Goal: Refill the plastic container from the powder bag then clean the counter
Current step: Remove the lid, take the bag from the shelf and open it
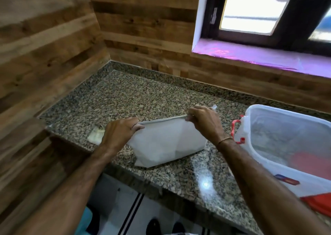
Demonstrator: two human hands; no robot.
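Note:
A white powder bag (166,143) stands upright on the speckled granite counter (136,95), near its front edge. My left hand (121,131) pinches the left end of the bag's top edge. My right hand (204,120) pinches the right end of that same edge, and the top looks pressed flat between them. To the right stands the clear plastic container (286,145), open at the top, with a red latch (235,131) on its near-left side. Something red shows through its lower wall.
A small pale scrap (95,136) lies on the counter just left of my left hand. A red object (318,204) pokes in at the right edge below the container. Wood-panelled walls close off the left and back; a window with a purple sill (259,55) is at the back right.

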